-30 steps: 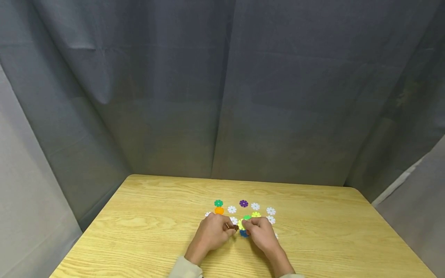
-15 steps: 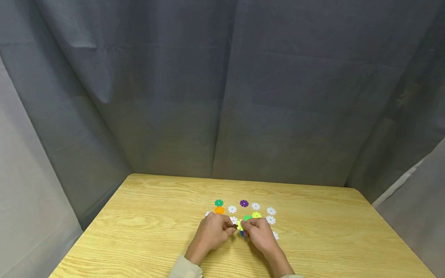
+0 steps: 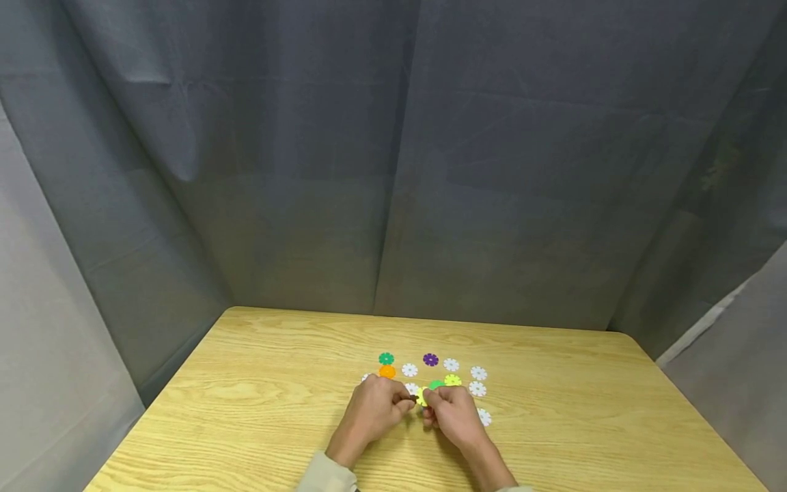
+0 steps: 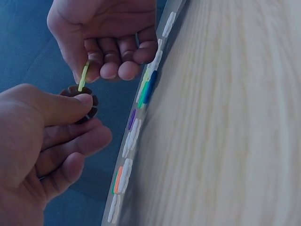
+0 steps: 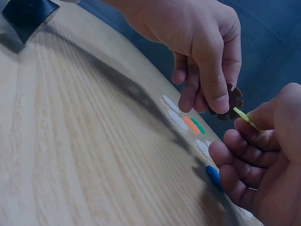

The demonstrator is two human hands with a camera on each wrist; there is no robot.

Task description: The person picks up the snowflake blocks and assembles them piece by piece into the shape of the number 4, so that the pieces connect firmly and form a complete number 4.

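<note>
Meeting above the table [image 3: 258,424], in the head view, the left hand [image 3: 376,404] and the right hand [image 3: 456,415] each pinch one notched disc: the left has the brown disc [image 3: 414,398], the right the yellow disc [image 3: 421,397]. Around and beyond them, flat on the wood, lie a green disc [image 3: 386,359], an orange disc [image 3: 387,372], a purple disc [image 3: 431,359], a second yellow disc [image 3: 452,380] and several white discs [image 3: 478,373]. A grey curtain [image 3: 393,171] hangs behind.

Left wrist view: the left thumb presses the face of the brown disc against the forefinger; the other fingers are loosely bent and hold nothing. The yellow disc, nearly edge-on, stands across the brown one and meets its rim; whether it sits in a notch I cannot tell. A blue disc [image 4: 150,86] shows past the hands.

Right wrist view: the right thumb and forefinger grip the yellow disc by its outer part, the remaining fingers curled clear. Both discs look thin, stiff and light, probably plastic and hardly fragile, though their smooth faces may twist or slip under a push. The best hold is likely on the flat faces, opposite the contact, leaving the facing notches uncovered.
</note>
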